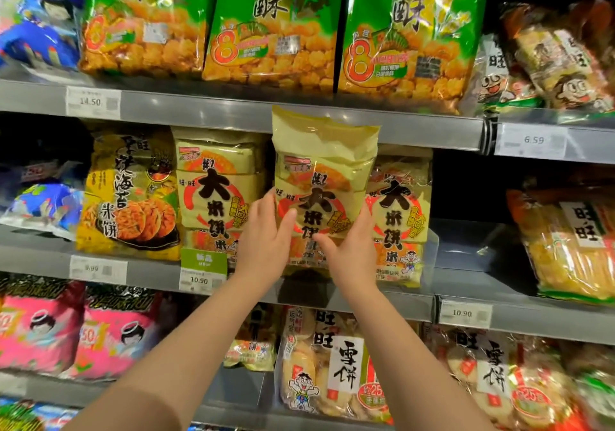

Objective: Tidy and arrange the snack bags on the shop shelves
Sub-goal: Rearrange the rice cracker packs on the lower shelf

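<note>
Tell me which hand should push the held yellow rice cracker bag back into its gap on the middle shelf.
Probably the right hand: its fingers spread across the yellow rice cracker bag front, ready to press. The left hand grips the bag's left edge, better for steadying.

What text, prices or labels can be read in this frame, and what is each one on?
"14.50": price tag, top shelf rail.
"6.59": price tag, right rail.
"10.90": tag under the green label.
"10.90": tag, lower right rail.
"8": green snack bag.
"大米饼": held beige bag, in left hand and right hand.
"雪饼": bottom-shelf bag.
Smaller print is blurred.
</note>
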